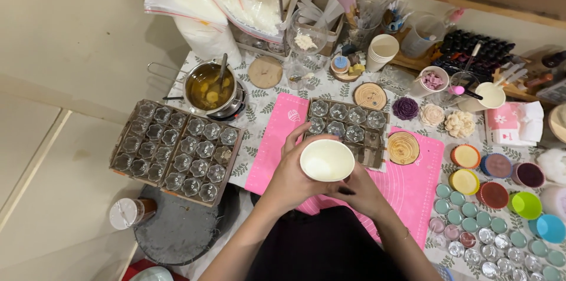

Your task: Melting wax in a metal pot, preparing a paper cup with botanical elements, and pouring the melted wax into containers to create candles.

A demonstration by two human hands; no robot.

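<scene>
Both hands (324,183) cup a white paper cup (326,160) (above pink mat (413,186)).

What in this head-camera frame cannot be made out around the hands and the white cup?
- Right hand: fingertips hidden beneath the white cup.
- Cup: contents unclear, interior uniformly pale.
- Glass jars in the tray: nearest ones blocked by cup and left hand.
- Tins: cut off by bottom edge.

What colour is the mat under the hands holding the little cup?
Bright pink, shown in the head view: the mat lies beneath the white cup.
</scene>
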